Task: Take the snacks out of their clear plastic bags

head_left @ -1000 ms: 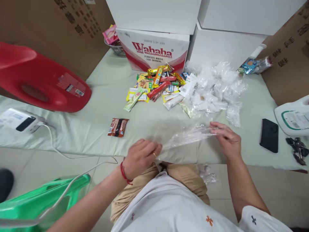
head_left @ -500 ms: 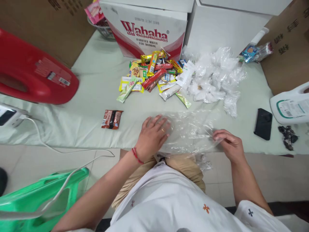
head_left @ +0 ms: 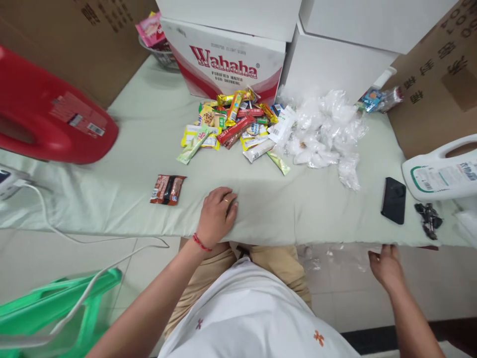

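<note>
My left hand [head_left: 216,217] rests palm down on the pale green cloth [head_left: 122,164] near the table's front edge, holding nothing. My right hand [head_left: 385,266] is below the table edge at the right, gripping the end of a clear plastic bag [head_left: 345,252] that hangs off the edge. A brown snack packet [head_left: 167,189] lies alone to the left of my left hand. A pile of colourful snack packets [head_left: 234,127] sits further back, with a heap of clear plastic bags [head_left: 328,134] beside it on the right.
A Wahaha carton [head_left: 227,64] and white boxes [head_left: 335,64] stand at the back. A red jug [head_left: 48,117] lies at the left, a white jug [head_left: 441,171] at the right, next to a black phone [head_left: 394,200] and keys [head_left: 428,219]. A green stool [head_left: 59,308] and white cable [head_left: 93,238] are below left.
My right hand has pulled the clear plastic bag off the tabletop, right and down past the edge. My left hand has stayed on the cloth, now with no bag under it.
</note>
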`<control>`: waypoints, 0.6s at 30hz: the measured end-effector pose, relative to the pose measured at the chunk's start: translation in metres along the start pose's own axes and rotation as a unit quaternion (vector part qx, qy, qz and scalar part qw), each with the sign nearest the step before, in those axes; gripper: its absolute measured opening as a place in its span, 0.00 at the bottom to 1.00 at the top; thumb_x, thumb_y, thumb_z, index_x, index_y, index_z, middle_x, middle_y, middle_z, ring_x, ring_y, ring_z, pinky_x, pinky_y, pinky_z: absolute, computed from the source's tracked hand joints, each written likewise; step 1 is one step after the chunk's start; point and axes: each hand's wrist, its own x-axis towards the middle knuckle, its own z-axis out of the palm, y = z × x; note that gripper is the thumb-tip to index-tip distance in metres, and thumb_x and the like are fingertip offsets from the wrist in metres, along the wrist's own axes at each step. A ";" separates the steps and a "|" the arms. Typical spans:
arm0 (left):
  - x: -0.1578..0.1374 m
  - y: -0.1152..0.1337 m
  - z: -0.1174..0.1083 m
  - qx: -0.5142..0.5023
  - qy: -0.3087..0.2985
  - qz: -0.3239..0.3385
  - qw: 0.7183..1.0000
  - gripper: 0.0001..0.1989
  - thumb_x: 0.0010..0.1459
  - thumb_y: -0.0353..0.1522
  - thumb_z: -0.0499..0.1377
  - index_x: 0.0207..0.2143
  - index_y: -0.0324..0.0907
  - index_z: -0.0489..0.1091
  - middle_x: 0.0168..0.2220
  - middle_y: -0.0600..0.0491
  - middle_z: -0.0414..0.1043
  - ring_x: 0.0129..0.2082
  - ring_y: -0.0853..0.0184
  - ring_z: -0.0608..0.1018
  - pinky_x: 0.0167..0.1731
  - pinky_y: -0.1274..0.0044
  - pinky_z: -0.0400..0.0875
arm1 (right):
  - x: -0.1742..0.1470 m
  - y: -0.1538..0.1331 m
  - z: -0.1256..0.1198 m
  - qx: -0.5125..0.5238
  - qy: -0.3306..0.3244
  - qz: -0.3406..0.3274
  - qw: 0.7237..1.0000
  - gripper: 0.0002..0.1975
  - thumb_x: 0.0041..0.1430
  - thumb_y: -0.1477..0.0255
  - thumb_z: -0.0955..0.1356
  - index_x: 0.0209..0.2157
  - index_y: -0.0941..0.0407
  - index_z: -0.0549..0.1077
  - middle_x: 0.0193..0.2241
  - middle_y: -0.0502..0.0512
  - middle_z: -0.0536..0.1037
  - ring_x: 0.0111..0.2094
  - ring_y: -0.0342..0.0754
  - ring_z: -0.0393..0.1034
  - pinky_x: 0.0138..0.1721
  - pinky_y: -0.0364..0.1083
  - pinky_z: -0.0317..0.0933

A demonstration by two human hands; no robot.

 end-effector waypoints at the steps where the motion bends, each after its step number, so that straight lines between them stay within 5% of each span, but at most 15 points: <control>1: 0.000 0.000 0.000 -0.001 0.003 0.003 1.000 0.13 0.69 0.34 0.53 0.47 0.40 0.76 0.51 0.40 0.75 0.54 0.52 0.75 0.52 0.59 0.71 | 0.004 -0.005 -0.010 -0.032 0.024 -0.003 0.999 0.29 0.46 0.59 0.63 0.44 0.64 0.78 0.50 0.81 0.75 0.57 0.75 0.71 0.56 0.64 0.66; 3: -0.002 0.000 0.000 -0.008 0.011 0.008 1.000 0.12 0.69 0.33 0.53 0.47 0.41 0.75 0.51 0.41 0.75 0.54 0.53 0.75 0.53 0.60 0.71 | 0.004 -0.017 -0.036 -0.067 -0.047 -0.031 0.996 0.29 0.47 0.58 0.66 0.44 0.65 0.79 0.49 0.82 0.77 0.57 0.76 0.71 0.54 0.63 0.68; 7: -0.004 -0.002 0.001 -0.025 0.029 0.004 0.999 0.11 0.69 0.33 0.53 0.45 0.42 0.75 0.49 0.43 0.76 0.52 0.54 0.75 0.53 0.61 0.72 | -0.006 -0.076 -0.086 0.029 -0.301 -0.158 0.940 0.24 0.57 0.49 0.68 0.42 0.54 0.82 0.33 0.61 0.82 0.35 0.60 0.79 0.36 0.54 0.73; 8: -0.004 -0.001 0.001 -0.025 0.031 0.003 0.999 0.11 0.69 0.33 0.53 0.45 0.42 0.75 0.49 0.42 0.76 0.52 0.54 0.75 0.53 0.60 0.72 | -0.001 -0.098 -0.093 0.062 -0.285 -0.196 0.936 0.23 0.60 0.48 0.67 0.40 0.53 0.82 0.30 0.58 0.81 0.30 0.55 0.76 0.32 0.51 0.71; 10: -0.004 -0.001 0.002 -0.023 0.031 0.001 0.999 0.11 0.69 0.33 0.53 0.45 0.42 0.75 0.49 0.42 0.76 0.52 0.54 0.75 0.53 0.60 0.73 | 0.021 -0.149 -0.093 0.084 -0.110 -0.265 0.954 0.20 0.63 0.51 0.67 0.35 0.52 0.81 0.28 0.55 0.79 0.26 0.50 0.71 0.32 0.49 0.68; 13: -0.004 0.001 0.002 -0.023 0.025 0.001 0.999 0.11 0.69 0.33 0.53 0.45 0.42 0.76 0.49 0.43 0.77 0.52 0.54 0.76 0.53 0.60 0.73 | 0.080 -0.220 -0.073 0.104 0.132 -0.311 0.935 0.16 0.61 0.63 0.69 0.47 0.54 0.81 0.46 0.61 0.79 0.32 0.49 0.73 0.43 0.52 0.69; 15: -0.003 0.001 0.002 -0.025 0.022 0.001 0.999 0.11 0.69 0.33 0.53 0.45 0.43 0.76 0.49 0.43 0.77 0.52 0.54 0.76 0.53 0.60 0.73 | 0.119 -0.254 -0.058 0.086 0.151 -0.327 0.929 0.22 0.57 0.68 0.70 0.54 0.55 0.78 0.54 0.63 0.76 0.36 0.51 0.74 0.46 0.53 0.68; 18: -0.003 -0.001 0.001 -0.039 0.030 0.003 0.999 0.11 0.69 0.32 0.53 0.44 0.42 0.76 0.48 0.43 0.77 0.52 0.54 0.76 0.53 0.60 0.73 | 0.146 -0.273 -0.052 0.060 0.132 -0.311 0.939 0.14 0.57 0.72 0.68 0.44 0.57 0.80 0.45 0.63 0.80 0.41 0.55 0.75 0.46 0.53 0.68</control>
